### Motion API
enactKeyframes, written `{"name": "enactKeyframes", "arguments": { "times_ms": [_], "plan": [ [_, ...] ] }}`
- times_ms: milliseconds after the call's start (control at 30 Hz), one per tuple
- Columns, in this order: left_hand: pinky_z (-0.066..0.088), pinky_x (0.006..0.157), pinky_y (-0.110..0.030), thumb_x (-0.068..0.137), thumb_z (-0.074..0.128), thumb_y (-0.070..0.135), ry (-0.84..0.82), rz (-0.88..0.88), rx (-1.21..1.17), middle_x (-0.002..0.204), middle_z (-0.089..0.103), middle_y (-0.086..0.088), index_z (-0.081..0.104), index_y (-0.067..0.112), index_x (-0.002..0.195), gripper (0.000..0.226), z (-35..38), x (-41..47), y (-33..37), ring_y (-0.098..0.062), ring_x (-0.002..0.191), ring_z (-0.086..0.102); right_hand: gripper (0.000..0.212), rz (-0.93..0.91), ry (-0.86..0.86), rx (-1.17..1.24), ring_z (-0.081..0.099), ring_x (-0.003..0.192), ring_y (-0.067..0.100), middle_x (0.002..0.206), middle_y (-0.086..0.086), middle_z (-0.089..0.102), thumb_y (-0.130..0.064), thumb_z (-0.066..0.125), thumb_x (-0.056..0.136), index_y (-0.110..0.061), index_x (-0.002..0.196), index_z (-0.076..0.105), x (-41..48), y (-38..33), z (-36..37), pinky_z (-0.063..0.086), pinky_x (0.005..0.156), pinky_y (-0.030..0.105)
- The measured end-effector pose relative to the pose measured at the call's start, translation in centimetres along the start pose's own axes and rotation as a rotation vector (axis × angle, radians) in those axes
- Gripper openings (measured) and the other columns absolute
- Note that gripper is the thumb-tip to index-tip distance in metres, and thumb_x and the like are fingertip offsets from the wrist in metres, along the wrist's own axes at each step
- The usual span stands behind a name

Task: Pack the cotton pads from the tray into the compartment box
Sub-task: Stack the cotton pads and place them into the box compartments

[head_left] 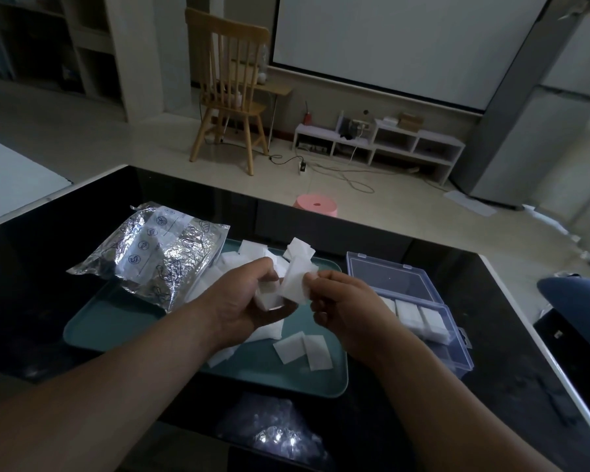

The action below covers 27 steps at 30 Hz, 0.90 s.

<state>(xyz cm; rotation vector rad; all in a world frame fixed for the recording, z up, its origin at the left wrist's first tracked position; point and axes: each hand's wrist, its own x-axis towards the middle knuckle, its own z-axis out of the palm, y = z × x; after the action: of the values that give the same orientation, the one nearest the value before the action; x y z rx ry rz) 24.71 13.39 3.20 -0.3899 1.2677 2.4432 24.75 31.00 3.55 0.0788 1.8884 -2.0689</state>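
A teal tray lies on the black table with several white square cotton pads scattered on it, two of them loose pads near its front right. Above the tray my left hand grips a small stack of pads. My right hand pinches the edge of one upright pad right beside that stack. The clear compartment box stands open to the right of the tray, with pads filling its compartments and its lid tipped back.
A crinkled silver foil bag lies over the tray's back left corner. The table's white right edge runs close to the box. A blue object sits at far right. A pink stool and wooden chair stand on the floor beyond.
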Motion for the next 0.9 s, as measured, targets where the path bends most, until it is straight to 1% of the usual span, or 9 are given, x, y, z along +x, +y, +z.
{"name": "enactKeyframes", "arguments": {
  "times_ms": [100, 233, 300, 367, 467, 567, 667, 767, 900],
  "plan": [
    [0.047, 0.047, -0.023, 0.101, 0.057, 0.028, -0.09, -0.038, 0.079, 0.082, 0.068, -0.009, 0.066, 0.009, 0.116, 0.025, 0.2, -0.3, -0.2, -0.017, 0.063, 0.059, 0.013, -0.005, -0.009, -0.05, 0.044, 0.061, 0.01, 0.067, -0.002, 0.056, -0.018, 0.07, 0.098, -0.006, 0.094, 0.07, 0.1, 0.2, 0.3, 0.038, 0.063, 0.026],
    [0.042, 0.045, -0.019, 0.096, 0.06, 0.057, -0.225, -0.064, 0.138, 0.088, 0.064, -0.005, 0.065, 0.017, 0.116, 0.045, -0.2, -0.5, -0.2, -0.018, 0.069, 0.056, 0.017, 0.018, 0.049, -0.126, 0.04, 0.059, 0.01, 0.063, -0.003, 0.049, -0.023, 0.076, 0.093, -0.006, 0.091, 0.073, 0.2, 0.5, 0.8, 0.036, 0.06, 0.026],
    [0.042, 0.046, -0.02, 0.097, 0.062, 0.051, -0.232, -0.051, 0.2, 0.094, 0.063, -0.008, 0.064, 0.017, 0.12, 0.041, -0.4, -0.6, -0.3, -0.02, 0.072, 0.059, 0.015, 0.021, 0.074, -0.199, 0.042, 0.059, 0.011, 0.062, -0.005, 0.053, -0.024, 0.078, 0.09, -0.01, 0.085, 0.075, 0.1, 0.7, 1.4, 0.038, 0.061, 0.026],
    [0.042, 0.048, -0.021, 0.105, 0.055, 0.031, -0.2, -0.026, 0.239, 0.097, 0.064, -0.01, 0.064, 0.013, 0.125, 0.029, -0.7, -0.7, -0.4, -0.021, 0.071, 0.061, 0.014, -0.005, 0.091, -0.28, 0.052, 0.062, 0.01, 0.065, -0.005, 0.065, -0.026, 0.079, 0.089, -0.014, 0.083, 0.076, -0.2, 0.6, 1.9, 0.041, 0.064, 0.026],
    [0.046, 0.049, -0.024, 0.104, 0.045, 0.012, -0.102, 0.005, 0.151, 0.085, 0.064, -0.01, 0.062, 0.012, 0.129, 0.029, -1.4, -0.6, 0.2, -0.021, 0.068, 0.061, 0.013, -0.112, 0.147, -0.465, 0.065, 0.079, 0.01, 0.09, -0.003, 0.076, -0.034, 0.076, 0.093, -0.021, 0.096, 0.074, 0.0, 0.5, 1.6, 0.049, 0.071, 0.028],
    [0.048, 0.048, -0.024, 0.102, 0.059, 0.017, 0.034, 0.076, 0.108, 0.076, 0.06, -0.004, 0.065, 0.024, 0.114, 0.015, -2.1, -0.3, 1.3, -0.018, 0.062, 0.062, 0.011, -0.235, 0.15, -1.017, 0.067, 0.092, 0.01, 0.102, -0.009, 0.072, -0.031, 0.067, 0.098, -0.026, 0.108, 0.071, 0.3, 1.2, 0.4, 0.057, 0.082, 0.032],
    [0.047, 0.047, -0.02, 0.097, 0.069, 0.024, 0.085, 0.098, 0.105, 0.075, 0.06, -0.002, 0.062, 0.024, 0.099, 0.007, -2.4, -0.2, 1.6, -0.014, 0.057, 0.061, 0.024, -0.234, -0.038, -1.427, 0.06, 0.114, 0.016, 0.124, -0.008, 0.066, -0.027, 0.063, 0.098, -0.032, 0.122, 0.067, 0.2, 2.7, 0.5, 0.051, 0.102, 0.041],
    [0.047, 0.046, -0.019, 0.095, 0.072, 0.028, 0.076, 0.087, 0.112, 0.085, 0.061, -0.005, 0.062, 0.02, 0.106, 0.017, -2.5, -0.1, 1.4, -0.012, 0.057, 0.059, 0.032, -0.259, -0.162, -1.631, 0.051, 0.125, 0.02, 0.133, -0.005, 0.057, -0.031, 0.064, 0.096, -0.035, 0.127, 0.058, 0.4, 3.5, 1.0, 0.04, 0.109, 0.045],
    [0.047, 0.047, -0.02, 0.096, 0.071, 0.027, 0.051, 0.084, 0.134, 0.088, 0.062, -0.005, 0.062, 0.018, 0.117, 0.025, -2.8, 0.0, 1.5, -0.011, 0.058, 0.058, 0.029, -0.205, -0.194, -1.722, 0.051, 0.123, 0.026, 0.13, 0.002, 0.06, -0.043, 0.058, 0.099, -0.028, 0.124, 0.057, 0.9, 3.3, 1.3, 0.038, 0.109, 0.047]
  ]
}}
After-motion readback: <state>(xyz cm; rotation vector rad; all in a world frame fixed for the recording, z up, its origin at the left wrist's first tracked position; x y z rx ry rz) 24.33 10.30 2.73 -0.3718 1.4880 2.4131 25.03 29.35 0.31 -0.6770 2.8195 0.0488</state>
